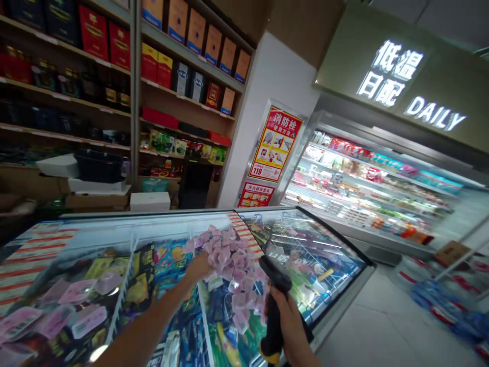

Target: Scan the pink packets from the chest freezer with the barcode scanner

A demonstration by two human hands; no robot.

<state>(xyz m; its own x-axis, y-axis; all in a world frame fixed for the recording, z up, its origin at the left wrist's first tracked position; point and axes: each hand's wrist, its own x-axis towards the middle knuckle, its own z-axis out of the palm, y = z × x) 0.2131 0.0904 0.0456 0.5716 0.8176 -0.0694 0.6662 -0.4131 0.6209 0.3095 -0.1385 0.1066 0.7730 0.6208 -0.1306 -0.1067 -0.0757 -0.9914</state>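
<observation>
- In front of us, filling the lower half of the view, we see a chest freezer [344, 239] with a glass lid; packets of many colours lie inside it, split by white dividers.
- Beyond it to the right stands an open refrigerated case [382, 193], its shelves lit, under a glowing sign [397, 81] that reads DAILY.
- To the left rise wooden shelves [114, 122] stacked with boxed goods.
- A white pillar [290, 76] between them carries a red and yellow poster [275, 144].
- Over the freezer's middle hangs a long string of small pink sachets [233, 270], trailing down toward us.
- Our left hand [199, 266] is closed around the upper end of that string.
- Our right hand [287, 318] is clenched on the grip of a black handheld scanner [273, 300] with a yellow base, held just beside the sachets' lower end.
</observation>
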